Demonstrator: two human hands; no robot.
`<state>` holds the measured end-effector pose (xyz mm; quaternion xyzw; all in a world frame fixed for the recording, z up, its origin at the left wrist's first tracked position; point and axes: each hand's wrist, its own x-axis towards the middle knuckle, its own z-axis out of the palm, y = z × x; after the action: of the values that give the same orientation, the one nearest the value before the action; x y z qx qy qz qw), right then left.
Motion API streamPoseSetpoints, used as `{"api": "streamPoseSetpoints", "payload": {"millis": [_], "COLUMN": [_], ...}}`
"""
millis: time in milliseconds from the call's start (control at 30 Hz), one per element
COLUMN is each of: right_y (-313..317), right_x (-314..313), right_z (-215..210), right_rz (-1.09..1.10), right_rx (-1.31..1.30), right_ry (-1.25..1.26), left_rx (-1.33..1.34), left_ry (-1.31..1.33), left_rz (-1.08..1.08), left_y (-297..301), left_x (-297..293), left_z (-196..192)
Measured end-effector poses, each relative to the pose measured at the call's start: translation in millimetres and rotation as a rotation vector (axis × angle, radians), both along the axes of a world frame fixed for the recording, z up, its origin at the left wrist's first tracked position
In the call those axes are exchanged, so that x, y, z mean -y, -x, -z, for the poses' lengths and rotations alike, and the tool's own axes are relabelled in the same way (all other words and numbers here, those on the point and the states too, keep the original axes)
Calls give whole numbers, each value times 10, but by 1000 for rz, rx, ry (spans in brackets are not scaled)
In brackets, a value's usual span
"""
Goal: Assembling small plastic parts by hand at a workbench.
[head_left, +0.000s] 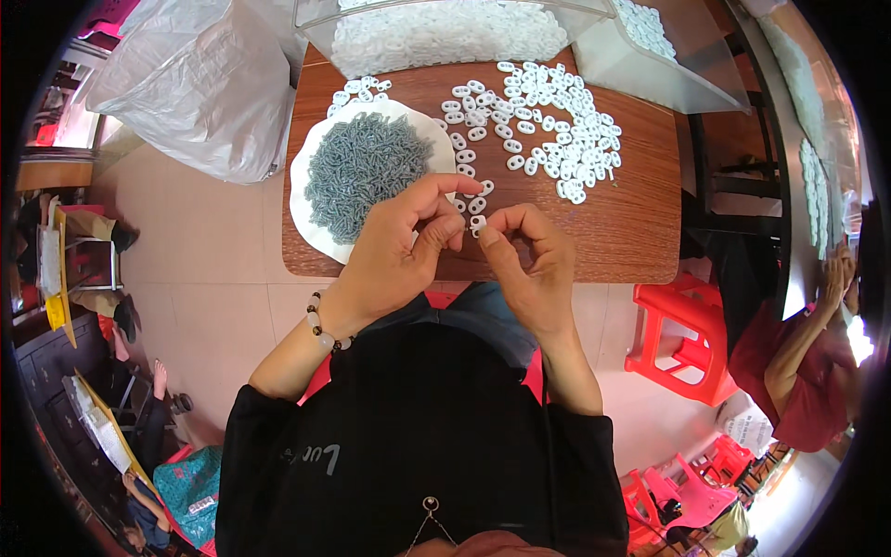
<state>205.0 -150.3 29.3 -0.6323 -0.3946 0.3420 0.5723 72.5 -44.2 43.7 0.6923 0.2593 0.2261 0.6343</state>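
Note:
My right hand (534, 260) pinches a small white two-holed plastic piece (477, 225) between thumb and index finger, over the table's near edge. Just left of it is my left hand (408, 232), its index finger stretched out and its thumb pressed toward the curled fingers; whatever they hold is too small to make out. Beneath and beyond the left hand stands a white scalloped plate (302, 209) heaped with small grey ridged pieces (362, 167), like screws or springs. Loose white two-holed pieces (580, 139) lie spread on the brown wooden table (622, 223).
A clear bin (445, 37) of white pieces stands at the table's back, with another bin (659, 70) right of it. A large white sack (200, 93) is at the left. Red stools (682, 339) and a person in a dark red top (798, 371) are at the right.

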Motion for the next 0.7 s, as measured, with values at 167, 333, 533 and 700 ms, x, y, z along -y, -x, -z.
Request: {"api": "streamPoseSetpoints", "payload": {"millis": [167,333,533,700], "right_y": [-6,4,2,20], "right_x": [6,2,-3,2], "right_z": [7,30,52,69], "right_rz": [4,13,23,24], "right_rx": [44,52,155,97], "right_ry": [29,1,-12,-1], "left_rx": [-10,-39,-46,-33], "left_ry": [-19,-25,-2,21], "left_rz": [2,-4,-29,-37], "left_y": [-9,-6,-4,-13], "left_x": [10,4,26,38], "left_z": [4,-19,-5,41]}}
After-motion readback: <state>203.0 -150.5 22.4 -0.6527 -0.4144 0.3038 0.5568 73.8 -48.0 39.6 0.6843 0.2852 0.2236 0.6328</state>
